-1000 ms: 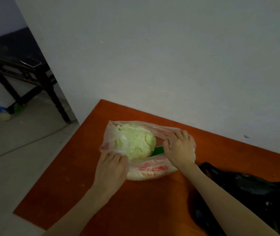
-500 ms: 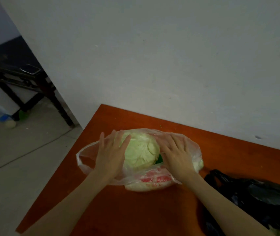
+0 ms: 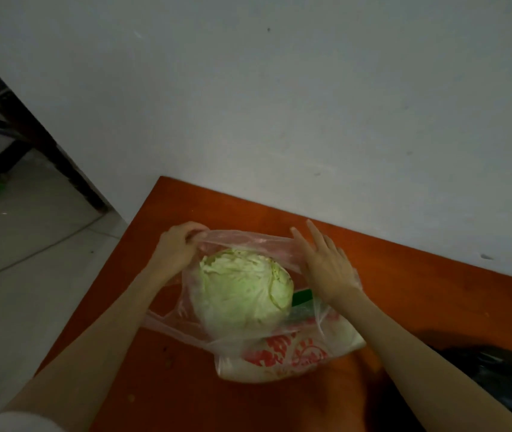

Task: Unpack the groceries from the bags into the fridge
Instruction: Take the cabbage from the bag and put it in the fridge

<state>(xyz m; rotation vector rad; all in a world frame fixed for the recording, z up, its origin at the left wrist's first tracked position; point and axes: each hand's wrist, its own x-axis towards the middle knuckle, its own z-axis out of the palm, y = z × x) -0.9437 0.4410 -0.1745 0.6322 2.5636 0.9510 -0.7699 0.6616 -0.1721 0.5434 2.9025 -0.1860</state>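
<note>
A pale green cabbage (image 3: 244, 288) sits inside a thin clear plastic bag (image 3: 248, 241) on the orange table (image 3: 419, 282). My left hand (image 3: 175, 247) pinches the bag's far rim at its left end. My right hand (image 3: 323, 260) lies against the rim's right side with fingers stretched out and the film over its back. Under the cabbage lies a white packet with red print (image 3: 286, 357), and a green item (image 3: 303, 297) peeks out beside my right wrist.
A black plastic bag (image 3: 497, 378) lies at the table's right, under my right forearm. The white wall stands right behind the table. To the left the tiled floor drops away, with a dark wooden table leg (image 3: 71, 169) further back.
Both hands have left the cabbage's sides and moved to the far rim of the bag, pulling its mouth wider. The cabbage now shows more fully.
</note>
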